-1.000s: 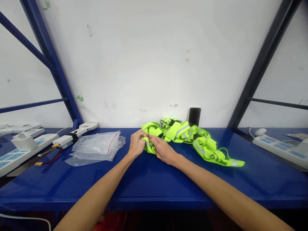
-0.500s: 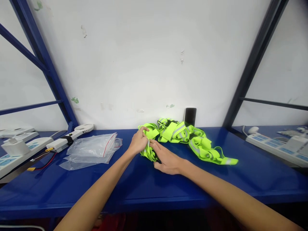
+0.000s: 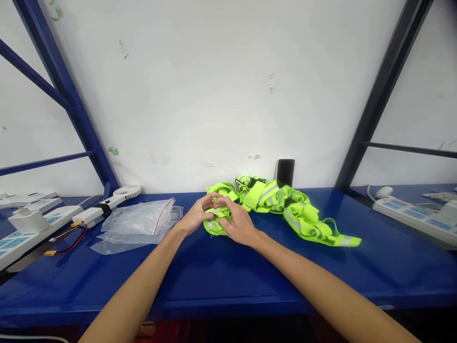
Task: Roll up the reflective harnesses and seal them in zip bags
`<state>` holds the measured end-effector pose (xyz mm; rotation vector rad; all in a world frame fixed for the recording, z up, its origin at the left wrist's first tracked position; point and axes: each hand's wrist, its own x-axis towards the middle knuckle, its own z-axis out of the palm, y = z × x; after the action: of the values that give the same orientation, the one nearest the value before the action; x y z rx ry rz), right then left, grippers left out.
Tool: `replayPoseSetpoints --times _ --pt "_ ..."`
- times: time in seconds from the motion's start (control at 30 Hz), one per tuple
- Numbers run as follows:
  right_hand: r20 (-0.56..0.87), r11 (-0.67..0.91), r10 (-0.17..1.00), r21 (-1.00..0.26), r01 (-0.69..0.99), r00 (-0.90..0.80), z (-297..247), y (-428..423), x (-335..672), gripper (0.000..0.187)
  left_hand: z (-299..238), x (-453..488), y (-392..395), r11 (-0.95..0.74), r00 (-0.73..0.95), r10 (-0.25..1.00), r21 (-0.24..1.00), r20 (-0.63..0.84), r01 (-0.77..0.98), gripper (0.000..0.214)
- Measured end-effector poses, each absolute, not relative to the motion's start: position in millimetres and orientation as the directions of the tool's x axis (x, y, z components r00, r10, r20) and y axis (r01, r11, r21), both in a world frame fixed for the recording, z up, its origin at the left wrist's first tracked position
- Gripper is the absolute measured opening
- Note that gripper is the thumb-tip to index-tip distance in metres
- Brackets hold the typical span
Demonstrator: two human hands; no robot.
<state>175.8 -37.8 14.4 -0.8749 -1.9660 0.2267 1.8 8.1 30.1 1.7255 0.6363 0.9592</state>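
Between my hands is a bundled neon-yellow reflective strap (image 3: 215, 227) with grey bands, low over the blue table. My left hand (image 3: 198, 213) grips its left side, thumb and fingers curled around it. From the right, my right hand (image 3: 238, 221) pinches the same bundle, its fingers partly over the top. The hands' fingertips nearly meet, and part of the strap is hidden behind them. More neon reflective straps (image 3: 266, 196) lie heaped just behind and to the right, with a loose end (image 3: 346, 240) trailing right.
Clear zip bags (image 3: 137, 220) lie left of my hands. Beyond them are a white handheld fan (image 3: 127, 191), a cable with yellow connectors (image 3: 73, 240) and a power strip (image 3: 64, 215). A phone (image 3: 285, 172) leans on the wall. Another power strip (image 3: 416, 214) is at right.
My right hand has shifted up over the bundle, its thumb and fingers now closing on it. My left hand has moved slightly left and lower. The strap bundle looks more compact.
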Motion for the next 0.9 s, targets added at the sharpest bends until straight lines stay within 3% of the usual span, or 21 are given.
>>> replayPoseSetpoints --times 0.23,0.37,0.5,0.8,0.9 --pt "0.711 0.819 0.54 -0.321 0.476 -0.449 11 -31 174 0.051 11 -7 10 -0.129 0.582 0.786 0.976 0.208 -0.174 0.05" --pt "0.754 0.848 0.491 -0.299 0.438 -0.436 6 -33 176 0.037 3 0 7 -0.027 0.603 0.785 0.98 0.144 -0.199 0.054" --pt "0.755 0.809 0.541 -0.345 0.477 -0.371 7 -37 175 0.031 -2 5 7 0.018 0.584 0.802 0.971 0.128 -0.238 0.055" --pt "0.778 0.777 0.567 -0.397 0.488 -0.27 3 -31 175 0.033 -1 16 4 -0.124 0.466 0.87 0.986 0.16 -0.108 0.04" --pt "0.792 0.781 0.56 -0.407 0.474 -0.244 -1 -29 177 0.031 2 21 -1 -0.287 0.421 0.862 0.956 0.282 -0.053 0.043"
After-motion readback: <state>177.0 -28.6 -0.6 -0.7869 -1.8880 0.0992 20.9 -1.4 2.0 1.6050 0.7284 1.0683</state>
